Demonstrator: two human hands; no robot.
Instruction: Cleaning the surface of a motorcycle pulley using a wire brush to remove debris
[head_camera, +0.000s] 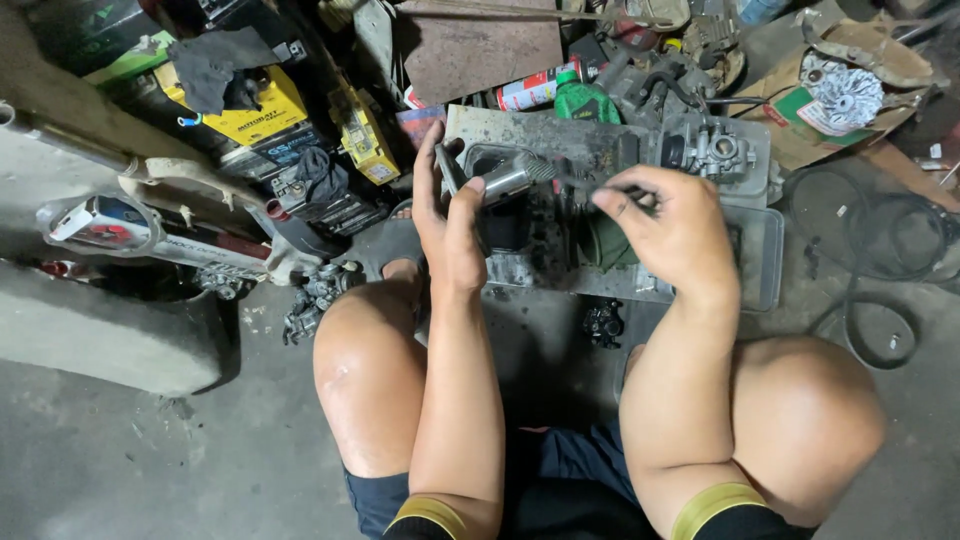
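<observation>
Cluttered concrete floor surrounds a grey metal tray (762, 262), above which the left hand (447, 222) clamps a metal cylinder (505, 180) while the right hand (672, 228) pinches a half-hidden thin tool (585, 184).

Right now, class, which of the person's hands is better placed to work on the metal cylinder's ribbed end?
Right, probably. The left hand already grips the metal cylinder, while the right hand pinches a thin dark tool pointed at its ribbed end.
</observation>
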